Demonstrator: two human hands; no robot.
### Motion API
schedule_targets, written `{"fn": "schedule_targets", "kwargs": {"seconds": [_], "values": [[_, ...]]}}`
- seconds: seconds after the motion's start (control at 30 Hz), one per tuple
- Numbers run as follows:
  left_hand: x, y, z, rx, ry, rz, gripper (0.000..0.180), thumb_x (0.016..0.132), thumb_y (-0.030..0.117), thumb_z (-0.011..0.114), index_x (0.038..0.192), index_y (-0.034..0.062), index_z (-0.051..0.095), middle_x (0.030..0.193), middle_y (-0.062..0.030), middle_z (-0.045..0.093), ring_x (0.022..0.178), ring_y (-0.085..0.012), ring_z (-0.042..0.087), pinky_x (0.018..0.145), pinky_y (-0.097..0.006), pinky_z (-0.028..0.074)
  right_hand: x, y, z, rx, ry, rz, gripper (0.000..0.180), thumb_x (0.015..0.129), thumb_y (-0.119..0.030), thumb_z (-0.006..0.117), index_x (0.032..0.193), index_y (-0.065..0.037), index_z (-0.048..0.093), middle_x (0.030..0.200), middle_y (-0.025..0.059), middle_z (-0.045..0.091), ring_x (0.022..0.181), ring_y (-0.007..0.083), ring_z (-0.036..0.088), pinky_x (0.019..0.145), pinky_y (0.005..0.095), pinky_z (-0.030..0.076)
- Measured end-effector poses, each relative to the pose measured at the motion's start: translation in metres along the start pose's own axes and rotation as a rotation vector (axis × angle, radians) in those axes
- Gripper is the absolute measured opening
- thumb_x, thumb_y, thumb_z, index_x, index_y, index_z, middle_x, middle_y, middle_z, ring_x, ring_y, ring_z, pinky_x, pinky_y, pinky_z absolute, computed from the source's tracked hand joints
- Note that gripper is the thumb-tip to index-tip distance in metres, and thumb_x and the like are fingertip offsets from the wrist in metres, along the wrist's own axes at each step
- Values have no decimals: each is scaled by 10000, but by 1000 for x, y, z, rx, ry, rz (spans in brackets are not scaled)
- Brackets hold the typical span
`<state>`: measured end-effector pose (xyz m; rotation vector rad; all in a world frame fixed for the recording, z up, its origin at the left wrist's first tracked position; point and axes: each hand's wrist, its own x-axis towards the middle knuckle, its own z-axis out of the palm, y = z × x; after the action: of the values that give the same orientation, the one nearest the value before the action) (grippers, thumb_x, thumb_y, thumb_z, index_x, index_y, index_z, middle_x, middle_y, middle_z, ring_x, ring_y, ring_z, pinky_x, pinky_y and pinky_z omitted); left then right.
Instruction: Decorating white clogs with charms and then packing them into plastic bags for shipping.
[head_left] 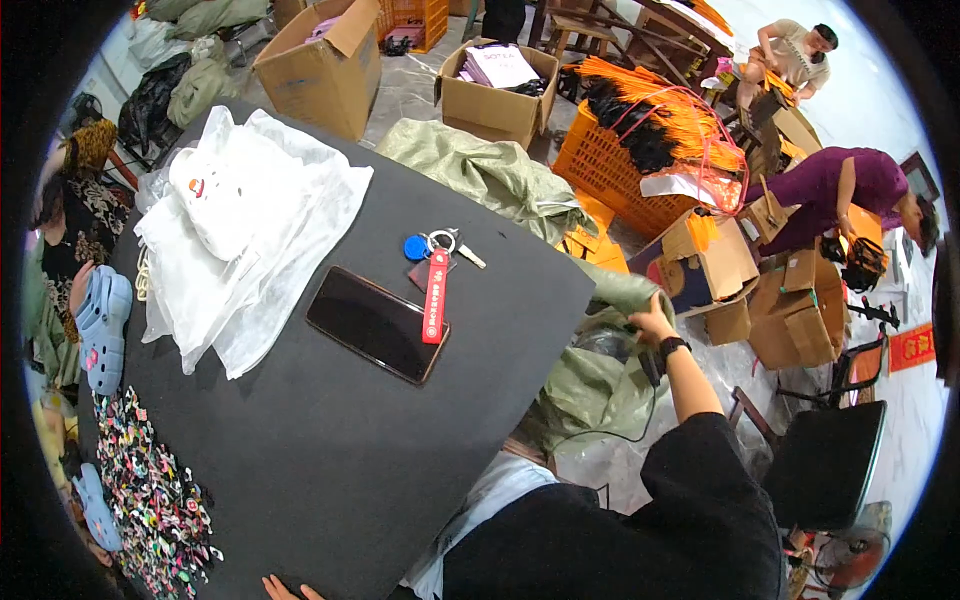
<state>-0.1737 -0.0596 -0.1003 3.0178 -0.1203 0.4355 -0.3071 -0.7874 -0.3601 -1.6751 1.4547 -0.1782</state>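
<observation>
My right hand (650,325), with a black watch on its wrist, reaches out to the right of the table and grips the rim of a green woven sack (590,385) standing on the floor. A thin black cable hangs below that wrist. Only the fingertips of my left hand (285,588) show at the lower edge, resting on the near edge of the black table (330,470). On the table lie a dark phone (377,323) and a key ring with a red strap (436,290) and a blue tag.
White fabric bags (240,230) lie at the table's far left, and a heap of small coloured charms (150,500) at its left edge beside light blue clogs (100,325). Cardboard boxes (497,85), an orange crate (620,165) and a black chair (825,460) stand around. Other people work at the left and upper right.
</observation>
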Motion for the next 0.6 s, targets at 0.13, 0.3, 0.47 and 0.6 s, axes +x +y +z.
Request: {"fn": "schedule_targets", "kwargs": {"seconds": [0.13,0.3,0.47,0.6], "values": [[2,-2,2,18,-8,11,468,988,296,477,1258,-84,514,1322,-290,478,1193,-431,480,1030,-474,367,36,-26,30,-120,536,-287,1016,679,-105,694,1500,-62,98,1409,359,284,1301,472,332,1089,424,319],[-1,-1,-1,23,42,-12,465,987,291,479,1264,-82,510,1328,-283,477,1197,-423,479,1031,-469,365,33,-28,119,-7,672,-359,559,661,-58,680,1156,10,429,1136,273,449,1117,444,430,1003,465,360],[3,5,-7,14,-19,-40,474,988,290,452,1267,-89,501,1330,-298,468,1207,-434,465,1040,-490,351,13,-9,171,-699,144,-352,676,700,-257,721,1278,-67,427,1254,148,507,1205,309,486,979,469,405],[1,-4,-12,7,-37,-41,485,965,285,488,1273,-90,497,1327,-306,467,1211,-437,465,1034,-490,365,15,8,189,-954,39,-242,587,750,-287,713,1261,-93,500,1252,122,530,1204,281,489,987,432,406]]}}
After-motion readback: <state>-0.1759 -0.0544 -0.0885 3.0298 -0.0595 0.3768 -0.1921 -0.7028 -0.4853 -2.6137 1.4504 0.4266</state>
